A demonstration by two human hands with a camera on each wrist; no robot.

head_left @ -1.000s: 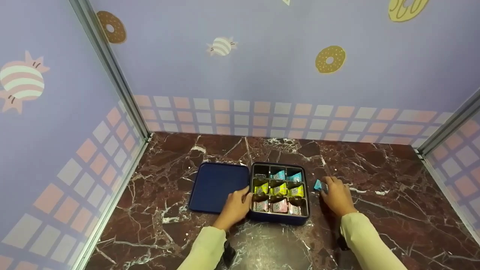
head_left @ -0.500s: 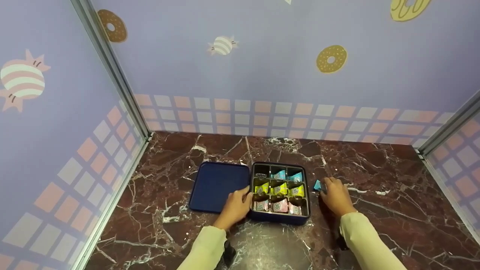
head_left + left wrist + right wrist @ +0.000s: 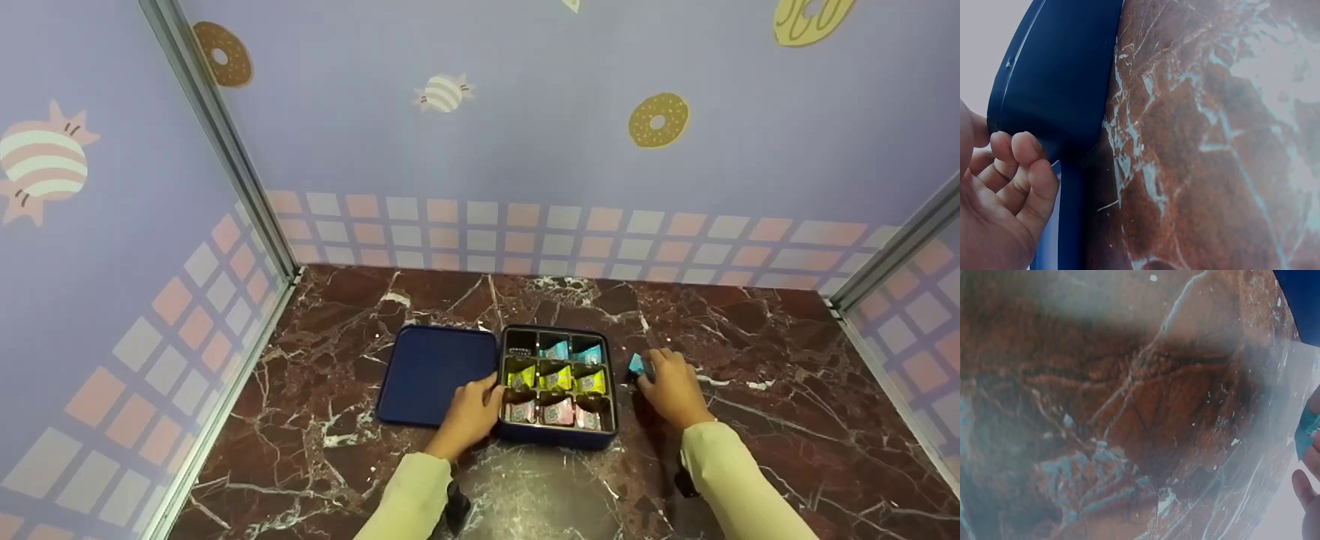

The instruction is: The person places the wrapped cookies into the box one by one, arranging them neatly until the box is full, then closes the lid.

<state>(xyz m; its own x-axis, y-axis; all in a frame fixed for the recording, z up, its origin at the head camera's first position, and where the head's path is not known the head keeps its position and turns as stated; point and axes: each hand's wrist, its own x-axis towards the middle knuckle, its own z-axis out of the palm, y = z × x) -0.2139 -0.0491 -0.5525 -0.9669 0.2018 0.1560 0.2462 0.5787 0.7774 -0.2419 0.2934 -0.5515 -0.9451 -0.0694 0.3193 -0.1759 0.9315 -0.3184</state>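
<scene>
A dark blue box [image 3: 559, 437] with a divided tray stands on the marble-patterned surface. Blue packets [image 3: 555, 350] lie in two back compartments, yellow-green ones [image 3: 556, 378] in the middle row and pink ones [image 3: 559, 412] in front; the back left compartment shows its dark bottom. My left hand [image 3: 474, 411] holds the box's left side; in the left wrist view its curled fingers [image 3: 1027, 149] touch the wall. Right of the box, my right hand [image 3: 675, 390] pinches a small blue wrapped packet [image 3: 636, 365], partly hidden by the fingers; the right wrist view shows the packet [image 3: 1304, 433] at its edge.
A flat dark blue lid [image 3: 435, 371] lies left of the box, close beside it. Lilac walls [image 3: 525, 135] with printed sweets and doughnuts enclose the surface [image 3: 360, 480] at the back and both sides.
The blue packet has risen slightly and tilted in my right hand, which has shifted a little away from me. The left hand, box and lid stay where they were.
</scene>
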